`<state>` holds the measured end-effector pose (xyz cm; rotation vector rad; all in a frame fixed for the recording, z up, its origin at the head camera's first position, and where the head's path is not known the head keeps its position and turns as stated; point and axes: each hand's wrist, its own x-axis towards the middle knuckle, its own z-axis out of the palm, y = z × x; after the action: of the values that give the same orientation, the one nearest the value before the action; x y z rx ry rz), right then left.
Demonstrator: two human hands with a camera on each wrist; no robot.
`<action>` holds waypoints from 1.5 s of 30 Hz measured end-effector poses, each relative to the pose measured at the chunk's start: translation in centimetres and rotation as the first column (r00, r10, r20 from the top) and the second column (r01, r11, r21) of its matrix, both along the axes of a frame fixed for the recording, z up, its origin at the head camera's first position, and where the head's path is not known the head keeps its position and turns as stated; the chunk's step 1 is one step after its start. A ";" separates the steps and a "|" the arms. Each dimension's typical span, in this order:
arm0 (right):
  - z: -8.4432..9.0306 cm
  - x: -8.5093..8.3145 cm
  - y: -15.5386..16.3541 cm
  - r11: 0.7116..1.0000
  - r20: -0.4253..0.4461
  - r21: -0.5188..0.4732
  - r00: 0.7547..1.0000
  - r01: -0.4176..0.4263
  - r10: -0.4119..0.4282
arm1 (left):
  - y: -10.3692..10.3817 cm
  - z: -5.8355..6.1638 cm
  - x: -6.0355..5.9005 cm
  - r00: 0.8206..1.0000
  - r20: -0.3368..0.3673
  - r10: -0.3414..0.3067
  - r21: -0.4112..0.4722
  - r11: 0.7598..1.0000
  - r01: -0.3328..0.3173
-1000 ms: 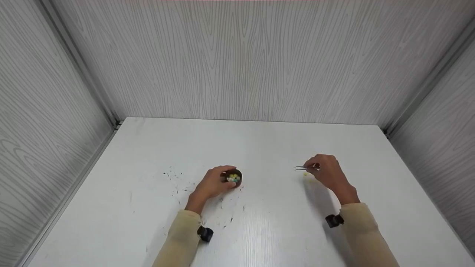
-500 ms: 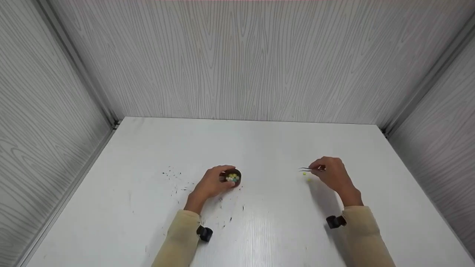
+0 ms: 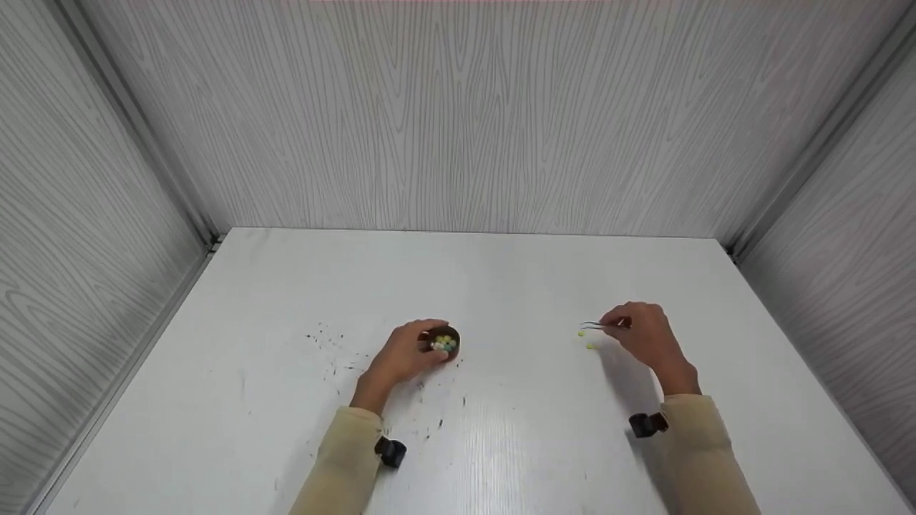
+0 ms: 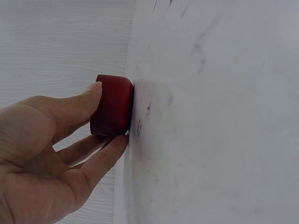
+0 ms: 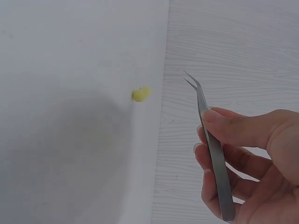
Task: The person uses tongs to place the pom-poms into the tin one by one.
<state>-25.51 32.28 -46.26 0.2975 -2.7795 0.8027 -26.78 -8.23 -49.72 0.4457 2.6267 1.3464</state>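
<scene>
Small yellow bead (image 3: 590,346) lies right of my tweezer tips; right hand (image 3: 640,335) pinches thin steel tweezers (image 5: 212,144), left hand (image 3: 404,353) grips round red cup (image 4: 112,106). Risk: bead rolls if nudged.

Test booth: bare grey panel walls (image 3: 458,114)

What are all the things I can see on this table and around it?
small round dark red cup: one, red-brown, left of table middle, held by the left hand
little round beads: several, yellow, white and teal, inside the cup
loose yellow beads: two, on the table by the tweezer tips
thin metal tweezers: one, silver, in the right hand
white table: one, with dark specks
grey wood-grain walls: three
left hand: grips the cup
right hand: pinches the tweezers
</scene>
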 end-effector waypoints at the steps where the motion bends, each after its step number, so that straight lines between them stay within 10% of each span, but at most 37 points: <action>1: 0.0 0.0 0.1 1.000 0.004 0.000 1.000 0.005 -0.005 | 0.0 0.0 0.0 1.000 0.000 0.001 0.000 1.000 -0.001; 45: -1.9 -0.9 0.7 0.998 0.072 0.021 0.996 0.060 -0.062 | -0.1 0.1 0.2 1.000 0.011 0.003 0.030 1.000 -0.003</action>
<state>-26.43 32.98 -48.18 0.1896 -2.8496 0.7883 -26.60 -8.29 -49.60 0.4375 2.6025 1.3865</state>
